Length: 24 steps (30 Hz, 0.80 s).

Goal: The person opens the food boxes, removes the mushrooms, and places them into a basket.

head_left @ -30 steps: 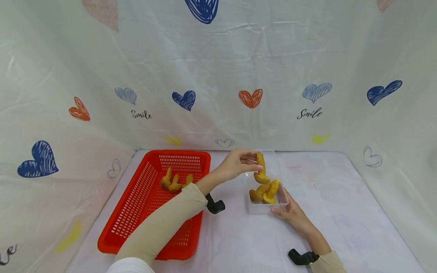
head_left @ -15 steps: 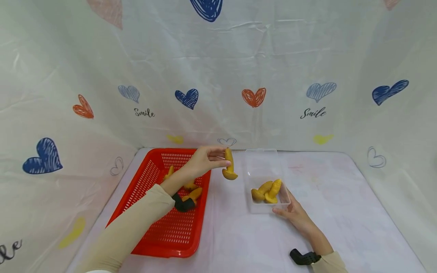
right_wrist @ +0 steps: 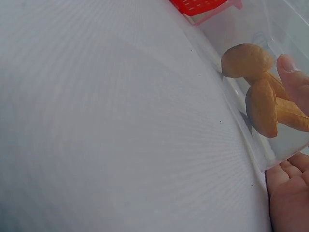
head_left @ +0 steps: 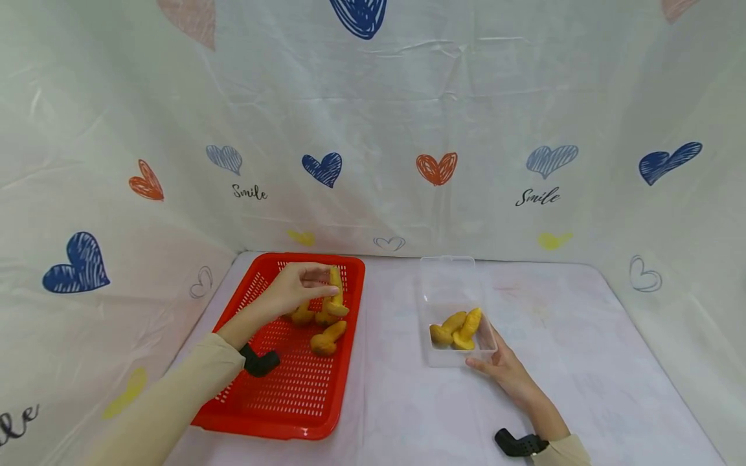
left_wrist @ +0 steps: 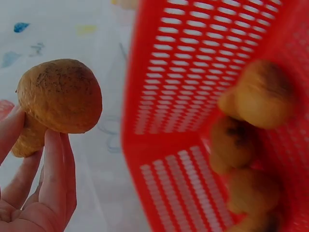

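Observation:
My left hand (head_left: 294, 288) pinches a yellow-brown mushroom (left_wrist: 60, 96) by its stem between thumb and fingers, cap down, over the right part of the red basket (head_left: 274, 414). Several similar mushrooms (left_wrist: 251, 191) lie in the basket below, partly hidden by the hand in the head view. To the right, my right hand (head_left: 507, 369) grips the near right corner of a clear plastic box (head_left: 434, 358), thumb at the front and fingers along the side. Inside the box two mushrooms (right_wrist: 262, 108) lean against each other.
The box's clear lid (head_left: 447, 278) lies folded back behind it. A white cloth (head_left: 396, 401) covers the table, with the basket on the left and the box right of the middle. Behind stands a white curtain (head_left: 373, 213) printed with hearts.
My left hand has carried the mushroom left, from above the plastic box to over the red basket. The right hand stays at the box, where two mushrooms lie as before.

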Motion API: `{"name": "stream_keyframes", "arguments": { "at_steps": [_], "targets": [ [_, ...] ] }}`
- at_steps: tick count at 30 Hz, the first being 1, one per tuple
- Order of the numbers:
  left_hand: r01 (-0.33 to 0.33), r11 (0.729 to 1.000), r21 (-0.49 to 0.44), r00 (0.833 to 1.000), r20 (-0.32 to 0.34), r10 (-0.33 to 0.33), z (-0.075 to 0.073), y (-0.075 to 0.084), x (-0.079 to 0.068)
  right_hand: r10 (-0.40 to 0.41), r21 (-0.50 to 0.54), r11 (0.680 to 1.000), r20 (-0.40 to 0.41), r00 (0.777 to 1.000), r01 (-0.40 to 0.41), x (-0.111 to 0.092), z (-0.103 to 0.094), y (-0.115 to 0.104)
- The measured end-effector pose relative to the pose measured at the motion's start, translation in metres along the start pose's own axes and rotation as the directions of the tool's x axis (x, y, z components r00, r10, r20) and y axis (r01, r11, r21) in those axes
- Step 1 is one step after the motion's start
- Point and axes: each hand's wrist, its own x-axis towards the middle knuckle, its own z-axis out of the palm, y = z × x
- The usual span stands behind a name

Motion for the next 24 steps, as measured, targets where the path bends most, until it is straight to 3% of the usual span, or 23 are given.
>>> {"name": "stream_keyframes", "arguments": {
  "at_steps": [11, 18, 24],
  "targets": [
    [0.044, 0.997, 0.064, 0.998, -0.036, -0.042, -0.025, -0.052, -0.021, 0.009, -0.003, 1.0, -0.003, 1.0, -0.009, 0.0, 0.001, -0.001],
    [0.078, 0.996, 0.052, 0.997, 0.013, -0.079, -0.028, -0.07, -0.03, 0.024, -0.002, 1.0, -0.002, 1.0, -0.024, 0.0, 0.0, -0.001],
    [0.077, 0.993, 0.085, 0.997, 0.014, -0.078, -0.026, -0.08, -0.034, 0.032, -0.013, 0.999, -0.002, 0.999, -0.032, -0.001, 0.001, -0.002]
  ]
}}
